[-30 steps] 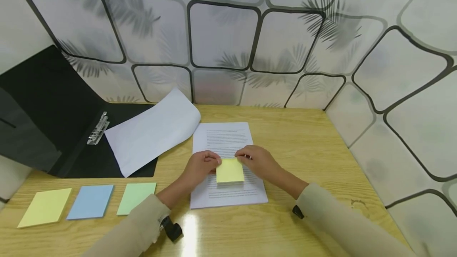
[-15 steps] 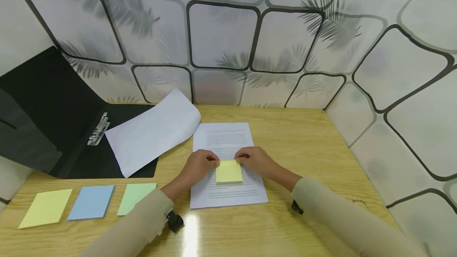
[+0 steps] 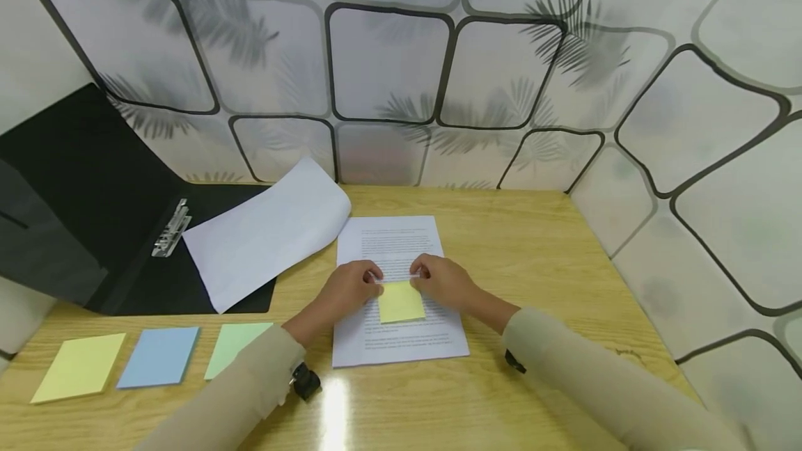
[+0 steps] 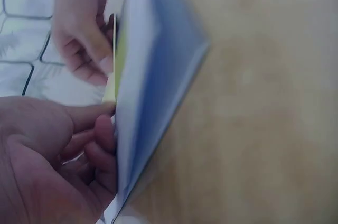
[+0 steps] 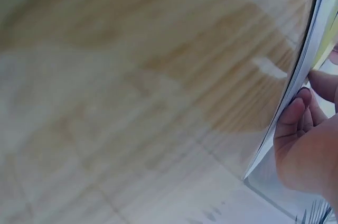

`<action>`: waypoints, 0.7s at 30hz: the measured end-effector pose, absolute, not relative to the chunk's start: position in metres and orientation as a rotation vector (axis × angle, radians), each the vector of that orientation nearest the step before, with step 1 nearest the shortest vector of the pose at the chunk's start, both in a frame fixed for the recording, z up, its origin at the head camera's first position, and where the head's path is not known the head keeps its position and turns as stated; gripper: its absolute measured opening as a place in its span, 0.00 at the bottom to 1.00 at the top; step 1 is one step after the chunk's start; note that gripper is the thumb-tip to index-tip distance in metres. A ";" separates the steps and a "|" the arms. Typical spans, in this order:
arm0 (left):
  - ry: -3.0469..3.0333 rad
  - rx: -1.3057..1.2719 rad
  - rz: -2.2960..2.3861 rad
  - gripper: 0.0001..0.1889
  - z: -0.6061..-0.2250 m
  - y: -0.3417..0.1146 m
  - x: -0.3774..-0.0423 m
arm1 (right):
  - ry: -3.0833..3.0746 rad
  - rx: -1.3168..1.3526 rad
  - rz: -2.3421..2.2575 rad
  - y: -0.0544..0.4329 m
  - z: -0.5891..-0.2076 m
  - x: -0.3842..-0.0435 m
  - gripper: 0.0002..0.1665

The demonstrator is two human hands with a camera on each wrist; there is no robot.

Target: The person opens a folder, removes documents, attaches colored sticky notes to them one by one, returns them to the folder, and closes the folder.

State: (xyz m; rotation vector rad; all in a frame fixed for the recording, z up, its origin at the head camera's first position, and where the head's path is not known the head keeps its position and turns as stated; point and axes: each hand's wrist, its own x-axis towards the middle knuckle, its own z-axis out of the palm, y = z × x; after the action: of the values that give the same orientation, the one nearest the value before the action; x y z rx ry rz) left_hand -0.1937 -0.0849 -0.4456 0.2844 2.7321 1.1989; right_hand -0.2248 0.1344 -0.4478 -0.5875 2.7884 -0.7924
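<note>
A yellow sticky note [image 3: 401, 303] lies over the lower half of a printed page [image 3: 401, 343], its bottom edge close against the print. My left hand [image 3: 349, 291] holds the note's upper left corner with thumb and curled fingers. At the upper right corner, my right hand [image 3: 446, 284] does the same. Seen edge-on in the left wrist view, the note [image 4: 109, 92] is thin and stands slightly off the white sheets [image 4: 134, 49] near the thumb. Only part of the right hand [image 5: 311, 150] shows in the right wrist view, beside the paper's edge.
An open black folder [image 3: 144, 284] with a metal clip [image 3: 170, 230] stands at the left, a curled white sheet [image 3: 269, 235] across it. Yellow [image 3: 78, 369], blue [image 3: 158, 357] and green [image 3: 234, 346] sticky pads line the table's [image 3: 501, 228] front left. A patterned wall rises behind.
The yellow note has come down from just above the page, and the shadow under its lower edge has shrunk. Both hands have stayed at its upper corners.
</note>
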 end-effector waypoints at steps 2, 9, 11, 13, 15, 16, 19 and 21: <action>2.699 0.275 1.177 0.08 -0.444 -0.085 -0.197 | 2.787 -0.555 -0.766 0.133 -0.448 -0.226 0.11; 2.736 0.241 0.983 0.10 -0.443 -0.080 -0.206 | 2.821 -0.521 -0.579 0.123 -0.449 -0.230 0.25; 2.760 0.233 0.948 0.09 -0.443 -0.078 -0.205 | 2.824 -0.518 -0.562 0.121 -0.448 -0.229 0.25; 2.763 0.224 0.942 0.07 -0.443 -0.077 -0.205 | 2.822 -0.509 -0.564 0.120 -0.446 -0.228 0.22; 2.753 0.218 0.966 0.05 -0.444 -0.079 -0.204 | 2.817 -0.502 -0.593 0.121 -0.444 -0.226 0.18; 2.742 0.220 0.996 0.04 -0.444 -0.080 -0.204 | 2.814 -0.500 -0.612 0.123 -0.443 -0.225 0.16; 2.704 0.227 1.101 0.03 -0.447 -0.085 -0.202 | 2.815 -0.476 -0.650 0.128 -0.441 -0.223 0.11; 2.673 0.224 1.166 0.02 -0.449 -0.088 -0.201 | 2.825 -0.463 -0.654 0.133 -0.441 -0.223 0.10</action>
State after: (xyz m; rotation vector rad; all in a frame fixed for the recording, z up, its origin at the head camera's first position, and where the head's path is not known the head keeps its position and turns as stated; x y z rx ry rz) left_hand -0.2007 -0.0882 -0.4491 0.2244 2.6732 1.1656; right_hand -0.2226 0.1327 -0.4414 -0.4628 2.8250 -0.6537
